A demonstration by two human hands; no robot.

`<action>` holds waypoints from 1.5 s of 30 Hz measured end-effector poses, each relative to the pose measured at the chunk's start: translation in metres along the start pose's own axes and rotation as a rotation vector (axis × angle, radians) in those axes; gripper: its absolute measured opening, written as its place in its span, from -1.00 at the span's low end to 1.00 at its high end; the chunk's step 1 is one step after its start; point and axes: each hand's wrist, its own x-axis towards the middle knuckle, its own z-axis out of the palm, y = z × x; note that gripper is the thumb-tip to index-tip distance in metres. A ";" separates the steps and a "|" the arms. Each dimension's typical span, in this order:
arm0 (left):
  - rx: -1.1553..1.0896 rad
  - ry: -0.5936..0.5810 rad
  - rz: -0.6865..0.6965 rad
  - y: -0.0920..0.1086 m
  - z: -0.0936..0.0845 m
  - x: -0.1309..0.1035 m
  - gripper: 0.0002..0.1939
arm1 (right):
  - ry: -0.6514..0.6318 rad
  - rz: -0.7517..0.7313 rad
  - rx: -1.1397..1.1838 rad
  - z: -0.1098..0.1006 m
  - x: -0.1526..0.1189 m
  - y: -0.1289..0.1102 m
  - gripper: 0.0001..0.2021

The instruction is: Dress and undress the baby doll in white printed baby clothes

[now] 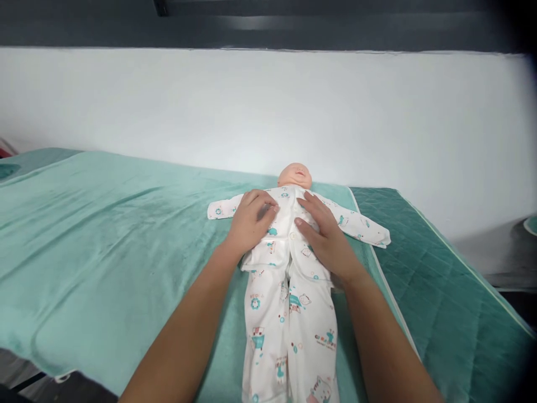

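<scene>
A baby doll [295, 176] lies on its back, dressed in a white printed top [277, 246] with the sleeves spread to both sides. White printed trousers [268, 330] cover its legs and run down to the lower edge of the view. My left hand [252, 219] rests on the left side of the top's chest, fingers bent and slightly apart, holding nothing. On the right side of the chest lies my right hand [325, 235], its fingers spread over the cloth.
Under the doll is a light green blanket [104, 240], creased at the left. A darker green quilted cover [436, 280] shows at the right. Behind stands a white wall [168, 106], with a dark beam [293, 25] across the top.
</scene>
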 end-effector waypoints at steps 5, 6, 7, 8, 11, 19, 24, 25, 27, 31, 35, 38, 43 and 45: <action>-0.138 -0.043 -0.080 -0.007 0.004 0.000 -0.79 | -0.012 -0.006 -0.037 -0.002 -0.001 0.000 -0.53; -0.151 -0.048 -0.088 -0.007 0.005 -0.001 -0.77 | -0.012 -0.003 -0.040 -0.002 -0.001 0.000 -0.54; -0.158 -0.045 -0.093 -0.006 0.006 -0.002 -0.77 | -0.009 -0.003 -0.041 -0.001 0.000 0.000 -0.54; -0.161 -0.032 -0.094 -0.006 0.008 -0.002 -0.76 | -0.001 -0.004 -0.041 -0.001 0.001 0.000 -0.54; -0.141 0.064 -0.065 -0.003 0.011 -0.007 -0.76 | 0.056 -0.010 -0.043 0.002 0.001 -0.001 -0.56; -0.010 0.146 -0.017 0.016 -0.007 -0.070 -0.79 | 0.105 -0.010 -0.054 0.011 -0.052 -0.019 -0.50; -0.002 0.026 -0.024 0.031 -0.027 -0.118 -0.77 | 0.191 -0.003 0.018 0.007 -0.103 -0.032 -0.52; 0.003 0.012 -0.022 0.032 -0.029 -0.124 -0.74 | 0.216 0.014 0.026 0.005 -0.111 -0.034 -0.55; 0.023 0.003 -0.026 0.031 -0.030 -0.130 -0.70 | 0.251 0.032 0.014 0.001 -0.124 -0.035 -0.61; 0.082 0.003 -0.062 0.026 -0.028 -0.131 -0.75 | 0.271 -0.019 -0.065 -0.006 -0.135 -0.035 -0.66; 0.117 0.031 -0.024 0.027 -0.027 -0.133 -0.86 | 0.308 -0.029 -0.125 -0.006 -0.134 -0.035 -0.74; 0.120 0.074 0.044 0.029 -0.028 -0.136 -0.88 | 0.304 -0.049 -0.173 -0.006 -0.129 -0.037 -0.78; 0.135 0.067 0.052 0.030 -0.027 -0.138 -0.88 | 0.295 -0.100 -0.192 -0.010 -0.122 -0.043 -0.85; 0.130 0.061 0.042 0.030 -0.027 -0.138 -0.88 | 0.298 -0.129 -0.188 -0.011 -0.122 -0.045 -0.85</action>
